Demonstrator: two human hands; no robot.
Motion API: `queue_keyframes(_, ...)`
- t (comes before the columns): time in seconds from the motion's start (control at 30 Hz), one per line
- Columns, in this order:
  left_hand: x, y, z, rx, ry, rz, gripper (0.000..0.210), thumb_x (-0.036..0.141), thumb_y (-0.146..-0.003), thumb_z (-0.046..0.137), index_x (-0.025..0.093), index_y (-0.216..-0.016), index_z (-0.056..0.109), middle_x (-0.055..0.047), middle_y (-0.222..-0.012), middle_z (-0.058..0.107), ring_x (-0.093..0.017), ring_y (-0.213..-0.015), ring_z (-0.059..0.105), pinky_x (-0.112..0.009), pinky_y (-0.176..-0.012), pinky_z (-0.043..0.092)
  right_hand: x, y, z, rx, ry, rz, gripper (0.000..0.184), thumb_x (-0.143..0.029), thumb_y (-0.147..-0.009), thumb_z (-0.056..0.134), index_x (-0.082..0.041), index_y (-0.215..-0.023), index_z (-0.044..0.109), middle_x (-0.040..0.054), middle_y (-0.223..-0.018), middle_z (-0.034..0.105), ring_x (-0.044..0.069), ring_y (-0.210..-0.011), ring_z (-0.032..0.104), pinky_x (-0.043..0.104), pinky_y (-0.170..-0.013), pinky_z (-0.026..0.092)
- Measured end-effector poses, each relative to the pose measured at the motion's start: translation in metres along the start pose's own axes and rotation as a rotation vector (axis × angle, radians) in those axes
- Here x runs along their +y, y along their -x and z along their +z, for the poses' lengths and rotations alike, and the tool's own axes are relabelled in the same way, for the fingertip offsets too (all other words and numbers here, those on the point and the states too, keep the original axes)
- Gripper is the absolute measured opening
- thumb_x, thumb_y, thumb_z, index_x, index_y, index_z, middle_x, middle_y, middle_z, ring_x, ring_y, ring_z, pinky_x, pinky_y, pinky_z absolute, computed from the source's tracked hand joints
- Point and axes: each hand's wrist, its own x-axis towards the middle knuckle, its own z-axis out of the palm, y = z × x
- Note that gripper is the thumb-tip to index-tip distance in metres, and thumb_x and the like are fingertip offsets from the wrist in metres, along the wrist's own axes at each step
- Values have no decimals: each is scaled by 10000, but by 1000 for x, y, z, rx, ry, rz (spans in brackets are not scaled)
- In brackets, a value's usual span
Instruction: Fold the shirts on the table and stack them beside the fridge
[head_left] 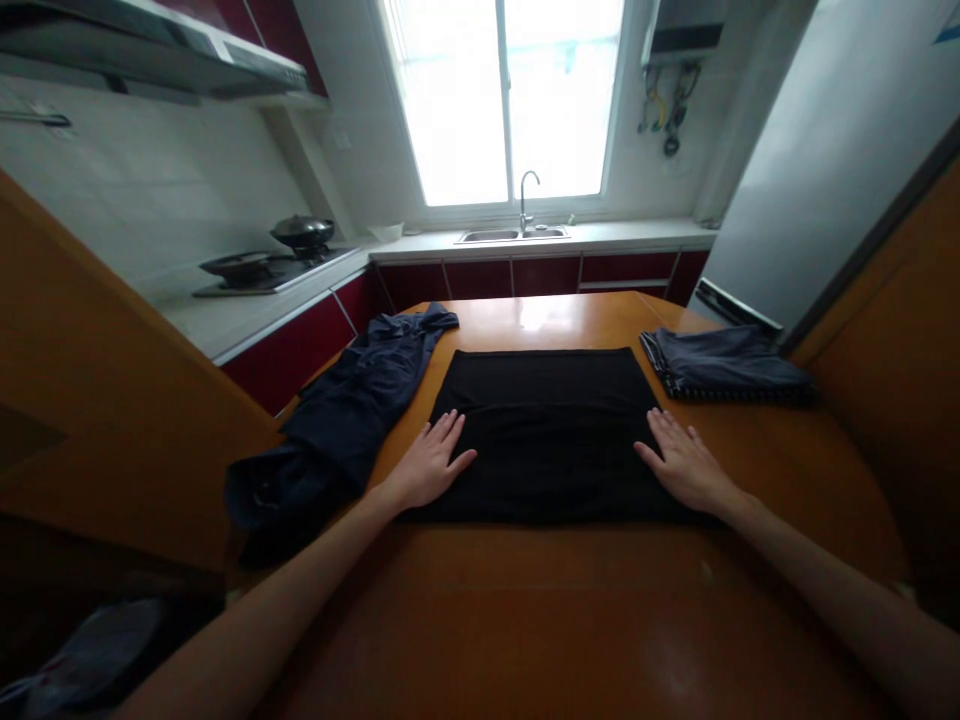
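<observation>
A black piece of clothing (551,440), folded into a broad flat shape, lies on the wooden table (525,590) in front of me. A crease runs across its upper part. My left hand (435,460) rests on its left edge, palm down, with the fingers stretched out and the thumb apart. On the right edge lies my right hand (682,460), also flat with spread fingers. Neither hand grips anything. What kind of garment it is, I cannot tell.
Dark blue clothing (352,400) lies loosely along the table's left side. A folded stack of dark clothes (724,362) sits at the right. Beyond the table are a sink (514,236), a stove (281,272) with pans, and a fridge (825,150).
</observation>
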Motion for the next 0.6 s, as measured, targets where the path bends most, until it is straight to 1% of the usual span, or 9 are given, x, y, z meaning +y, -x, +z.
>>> queue_keyframes(0.07,3,3,0,30,-22,-4,728,579,-1027,311,96,-1571,321,-201,-1635,248,-313,-1527,226,-550,-1217,184,-1,1,-2,26,5,29,743,-539,-1010,245,-43,-1558,330,177,-1631,295,284,-1524,235,526,-1226,216)
queue_keyframes(0.13,7,4,-1,72,-37,20,685,551,-1028,341,131,-1568,339,-182,-1640,253,-316,-1527,226,-565,-1211,194,-5,2,-5,103,11,33,705,-493,-1016,264,-22,-1529,376,205,-1609,336,304,-1514,262,536,-1217,233)
queue_keyframes(0.23,9,5,-3,103,-26,76,615,513,-1026,380,186,-1547,390,-132,-1644,282,-305,-1529,223,-548,-1210,225,-12,6,-11,253,-11,-59,598,-427,-1015,321,-74,-1469,485,193,-1569,419,315,-1499,298,555,-1210,245)
queue_keyframes(0.3,9,3,-6,95,4,87,582,486,-1028,385,200,-1534,411,-121,-1632,320,-304,-1521,249,-551,-1205,245,-18,8,-14,304,-75,-153,521,-400,-1005,377,-126,-1408,560,170,-1536,473,310,-1476,347,550,-1198,282)
queue_keyframes(0.37,10,-2,-10,87,42,99,572,465,-1027,389,199,-1533,408,-123,-1617,353,-306,-1508,285,-548,-1202,261,-23,5,-15,300,-163,-239,473,-377,-993,423,-153,-1374,593,161,-1507,508,304,-1447,399,532,-1178,334)
queue_keyframes(0.43,12,-15,-15,81,90,146,569,455,-1026,400,195,-1532,405,-121,-1592,400,-296,-1483,341,-504,-1200,291,-29,-7,-15,270,-230,-300,456,-353,-984,451,-162,-1372,594,162,-1494,522,305,-1429,424,524,-1165,361)
queue_keyframes(0.53,21,-51,-20,66,174,240,537,442,-1024,421,189,-1497,450,-118,-1489,522,-256,-1374,490,-386,-1151,376,-38,-41,-16,200,-257,-325,439,-335,-970,496,-145,-1350,606,183,-1447,560,320,-1384,473,514,-1151,369)
queue_keyframes(0.6,29,-80,-18,62,189,265,465,416,-1017,442,171,-1397,554,-128,-1347,613,-252,-1251,578,-360,-1092,423,-44,-69,-20,110,-263,-337,391,-335,-973,516,-138,-1287,642,184,-1344,632,302,-1283,560,455,-1104,415)
